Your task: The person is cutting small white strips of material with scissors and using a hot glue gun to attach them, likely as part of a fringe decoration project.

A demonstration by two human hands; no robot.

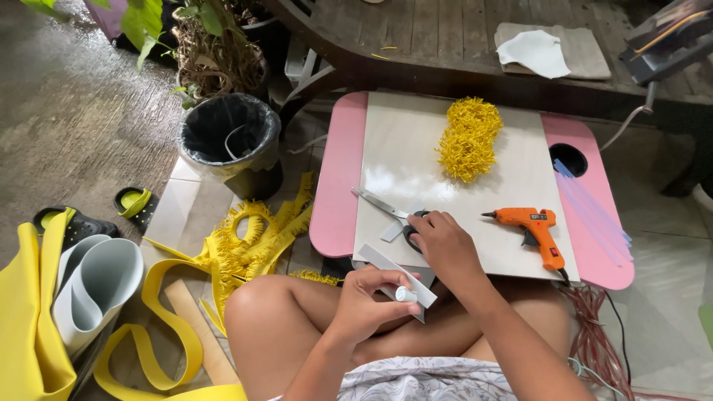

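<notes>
Right hand (444, 245) closed over scissors (386, 208) handles on board (416, 156), left hand (364, 301) gripping white strip (394, 273)

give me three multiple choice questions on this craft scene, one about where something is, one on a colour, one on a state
1. Where does the glue gun lie?
A. on the pale board on the pink table
B. inside the black bin
C. on the person's knee

2. What colour is the fringed bundle at the far end of the board?
A. white
B. yellow
C. orange

3. What is the right hand doing?
A. gripping the glue gun
B. hanging free above the floor
C. resting on the handles of the scissors, which lie on the board

Answers:
1. A, the orange gun sits flat on the board, right of the scissors.
2. B, the bundle is bright yellow against the pale board.
3. C, the fingers cover the dark handles while the left hand holds a grey strip with a small white cylinder.
</notes>
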